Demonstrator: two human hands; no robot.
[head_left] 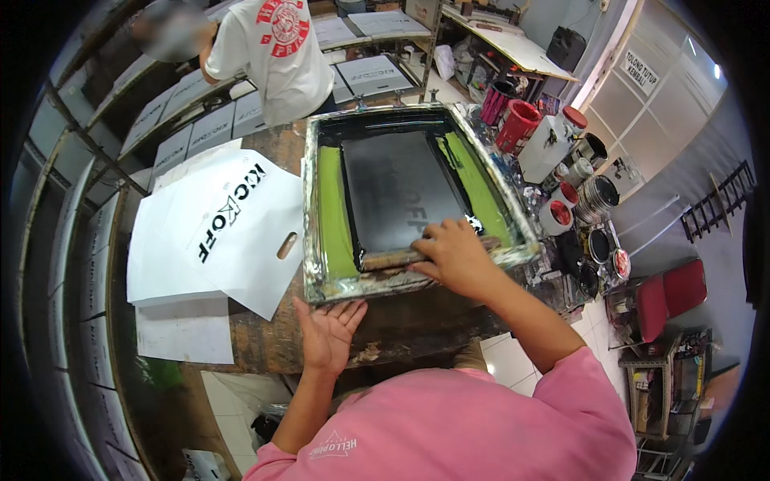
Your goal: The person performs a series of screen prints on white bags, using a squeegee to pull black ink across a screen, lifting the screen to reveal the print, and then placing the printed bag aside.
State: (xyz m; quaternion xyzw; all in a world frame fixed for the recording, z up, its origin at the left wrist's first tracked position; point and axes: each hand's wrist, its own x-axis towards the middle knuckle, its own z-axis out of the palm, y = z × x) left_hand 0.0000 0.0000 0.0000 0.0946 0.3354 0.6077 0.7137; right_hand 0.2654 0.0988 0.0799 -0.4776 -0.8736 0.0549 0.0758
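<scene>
A screen-printing frame lies on the table in front of me, with green strips along its mesh and black ink around a grey middle. My right hand grips the wooden handle of a squeegee at the near end of the mesh. The blade is hidden below the handle. Palm up with fingers stretched out, my left hand is at the frame's near left corner; whether its fingertips touch the frame I cannot tell. Left of the frame lies a stack of white sheets, the top one printed in black, with a handle slot.
Ink tins, a red tub and a white jug crowd the table's right side. A co-worker in a white shirt stands beyond the table, by racks of printed sheets. A red chair is at the right.
</scene>
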